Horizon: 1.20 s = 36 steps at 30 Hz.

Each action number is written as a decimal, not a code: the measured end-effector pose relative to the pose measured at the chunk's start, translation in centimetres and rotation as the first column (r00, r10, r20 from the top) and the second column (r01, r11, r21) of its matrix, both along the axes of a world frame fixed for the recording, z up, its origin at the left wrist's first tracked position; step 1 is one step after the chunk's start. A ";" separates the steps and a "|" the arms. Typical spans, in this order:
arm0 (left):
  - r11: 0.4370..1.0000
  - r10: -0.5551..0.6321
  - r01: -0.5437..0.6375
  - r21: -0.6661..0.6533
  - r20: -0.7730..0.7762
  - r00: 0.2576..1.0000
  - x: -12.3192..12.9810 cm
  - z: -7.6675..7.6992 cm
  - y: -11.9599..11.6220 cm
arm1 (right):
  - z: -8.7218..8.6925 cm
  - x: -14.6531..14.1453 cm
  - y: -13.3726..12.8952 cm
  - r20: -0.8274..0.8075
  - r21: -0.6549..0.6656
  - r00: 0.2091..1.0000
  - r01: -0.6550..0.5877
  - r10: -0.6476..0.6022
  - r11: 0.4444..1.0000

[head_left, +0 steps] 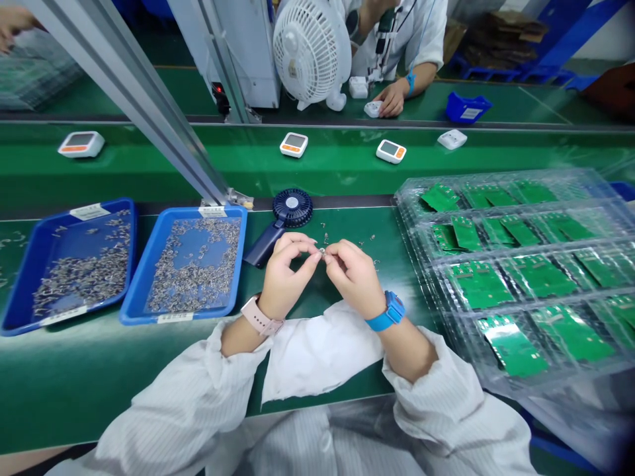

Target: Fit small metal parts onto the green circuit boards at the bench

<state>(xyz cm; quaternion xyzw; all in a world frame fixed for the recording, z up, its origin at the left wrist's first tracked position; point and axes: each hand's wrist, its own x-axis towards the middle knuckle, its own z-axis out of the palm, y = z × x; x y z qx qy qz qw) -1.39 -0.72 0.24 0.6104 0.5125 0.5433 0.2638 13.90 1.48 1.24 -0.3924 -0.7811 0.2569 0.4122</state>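
Note:
My left hand (289,270) and my right hand (353,272) meet over the green table, thumb and fingertips pinched on a small metal part (322,251). Its exact shape is mostly covered by the fingers. Several similar small metal pieces (373,237) lie loose just beyond the fingertips. Below the wrists a white cloth (317,357) is spread on the table. A dark blue handheld fan (292,207) lies right behind my left hand.
Two blue trays, a nearer one (238,264) and a left one (129,244), hold many small metal parts. Clear plastic trays (421,271) with green circuit boards (479,284) are stacked at right. White devices (294,145) sit on the green belt (342,172). Across it, a co-worker's hand (391,99) touches a white part.

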 end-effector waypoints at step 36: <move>0.995 -0.099 0.099 -0.005 0.028 0.995 -0.7 0.1 0.1 | 0.6 1.2 -0.1 0.095 0.287 0.995 -0.007 -0.022 0.958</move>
